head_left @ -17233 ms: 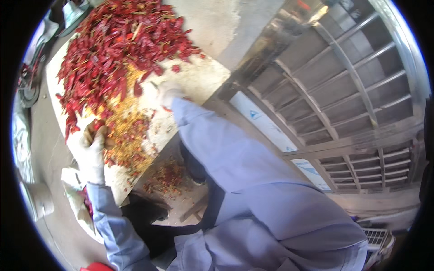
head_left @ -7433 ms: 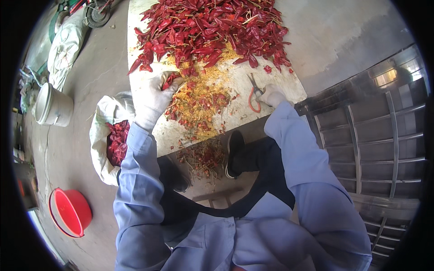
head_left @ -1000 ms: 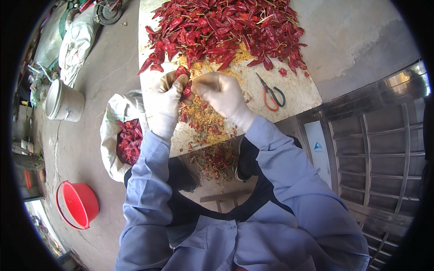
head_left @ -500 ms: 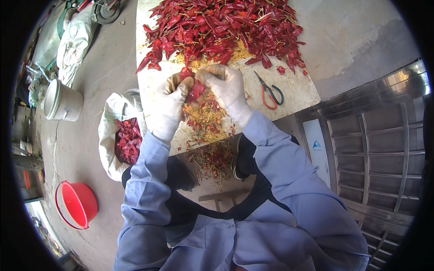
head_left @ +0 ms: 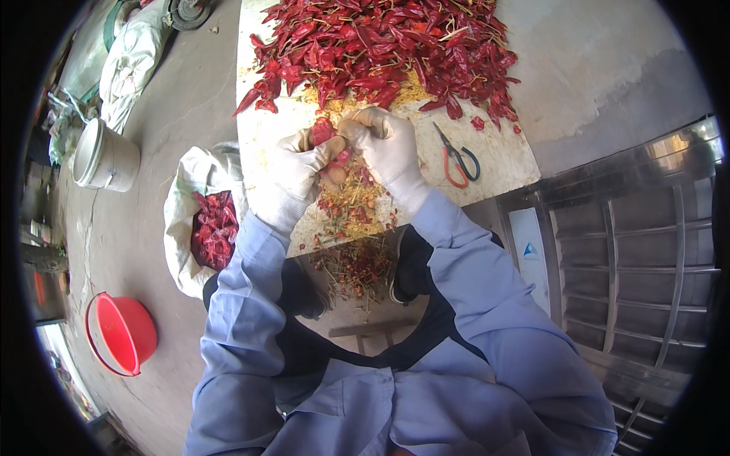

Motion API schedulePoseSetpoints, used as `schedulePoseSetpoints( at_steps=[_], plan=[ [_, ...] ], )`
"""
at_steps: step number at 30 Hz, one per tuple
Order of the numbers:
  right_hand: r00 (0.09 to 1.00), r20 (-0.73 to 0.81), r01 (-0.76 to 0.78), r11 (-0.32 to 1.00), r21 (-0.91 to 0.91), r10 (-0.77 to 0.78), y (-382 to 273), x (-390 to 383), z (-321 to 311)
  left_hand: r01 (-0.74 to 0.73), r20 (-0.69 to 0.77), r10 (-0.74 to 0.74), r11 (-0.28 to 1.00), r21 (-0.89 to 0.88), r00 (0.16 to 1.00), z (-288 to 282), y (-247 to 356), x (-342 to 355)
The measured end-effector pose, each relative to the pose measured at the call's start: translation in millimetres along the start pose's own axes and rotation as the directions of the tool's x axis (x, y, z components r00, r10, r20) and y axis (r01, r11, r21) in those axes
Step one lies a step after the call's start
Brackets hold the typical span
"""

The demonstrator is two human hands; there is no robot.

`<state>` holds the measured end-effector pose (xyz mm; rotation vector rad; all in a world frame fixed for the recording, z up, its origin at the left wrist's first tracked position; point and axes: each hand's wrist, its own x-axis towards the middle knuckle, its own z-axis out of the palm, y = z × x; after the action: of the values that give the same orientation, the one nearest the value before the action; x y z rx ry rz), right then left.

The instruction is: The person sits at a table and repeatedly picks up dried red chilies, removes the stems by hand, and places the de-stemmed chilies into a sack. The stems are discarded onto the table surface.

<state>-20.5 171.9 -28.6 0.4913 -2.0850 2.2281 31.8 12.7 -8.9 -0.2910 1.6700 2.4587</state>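
Observation:
In white gloves with worn, stained fingertips, my two hands meet over the near part of a pale board (head_left: 487,159). My left hand (head_left: 293,167) is closed round a dried red chili pepper (head_left: 323,131), whose red skin shows above and below the thumb. Pressed up against it, my right hand (head_left: 388,148) has its fingers in a pinch; what lies between them is hidden. Below the hands, yellow seeds and stem bits (head_left: 351,205) are scattered over the board. A large heap of dried red chilies (head_left: 388,53) covers the board's far part.
Scissors (head_left: 456,156) with orange and black handles lie right of my right hand. A white woven sack (head_left: 180,228) of red chili pieces (head_left: 215,232) stands at left, near a red bucket (head_left: 129,330) and a white bucket (head_left: 114,159). Metal bars (head_left: 612,266) stand at right.
Both hands have shifted slightly right in the picture, still together at the chili. Less red skin shows between them now. The surroundings have also moved a little, as the view has tilted.

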Motion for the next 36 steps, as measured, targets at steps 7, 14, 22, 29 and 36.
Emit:
schedulePoseSetpoints(
  at_steps=[7, 14, 22, 29, 36],
  plan=[
    [0.952, 0.177, -0.277, 0.947, 0.161, 0.249, -2.3, -0.6, -9.3, -0.067, 0.090, 0.041, 0.949, 0.309, 0.995, -10.1, 7.1, -6.8],
    [0.881, 0.315, -0.458, 0.802, 0.384, 0.353, 2.4, -5.7, -15.6, -0.059, 0.171, -0.003, 0.933, 0.354, 0.985, -21.3, 17.6, -11.7],
    [0.948, -0.081, -0.287, 0.935, 0.207, 0.309, 2.2, 23.4, -68.9, -0.160, 0.125, 0.153, 0.245, 0.956, 0.980, -138.8, 27.1, -15.4],
    [0.917, 0.189, 0.004, 0.467, -0.884, 0.351, 39.4, 26.9, -100.4, 0.276, -0.296, 0.103, 0.170, 0.946, 0.950, -236.8, 28.8, -43.2],
    [0.796, 0.264, 0.215, 0.153, -0.965, 0.545, 73.8, 13.7, -86.5, 0.091, -0.086, 0.055, -0.090, 0.992, 0.995, -140.3, -37.1, 30.6]
  ],
)
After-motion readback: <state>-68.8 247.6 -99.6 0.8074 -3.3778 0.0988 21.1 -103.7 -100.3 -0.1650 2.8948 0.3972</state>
